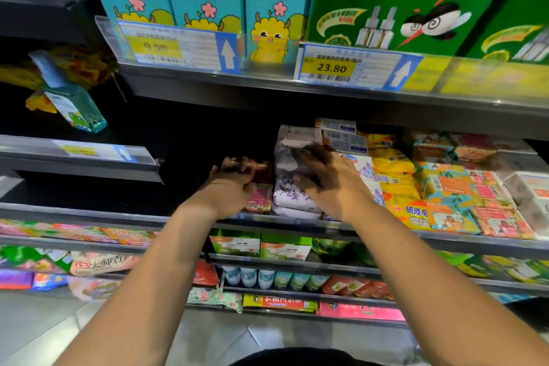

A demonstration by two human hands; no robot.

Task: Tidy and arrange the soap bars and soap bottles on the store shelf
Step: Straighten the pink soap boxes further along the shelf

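On the middle shelf [460, 242], two stacks of soap bars are being tidied side by side. The left grip [234, 184] is curled over the red soap bar [263, 171], which lies on top of the pink soap bar [258, 199]. The picture is a bit blurry there, but the fingers look closed on the bar. The right grip [329, 184] is clamped on the white soap stack with purple flowers [292, 196], with the fingers over its top and the thumb on its front.

The two stacks are touching or nearly touching, and the yellow soap bars [392, 169] are packed close on the right side.

The job is probably best done slowly. The tall white stack should be kept straight, because it could tip over if it is pushed only at the top. The red bar should be laid flat and square on the pink one. Both fronts should then be lined up with the shelf edge, so that no bar sticks out or slides off.
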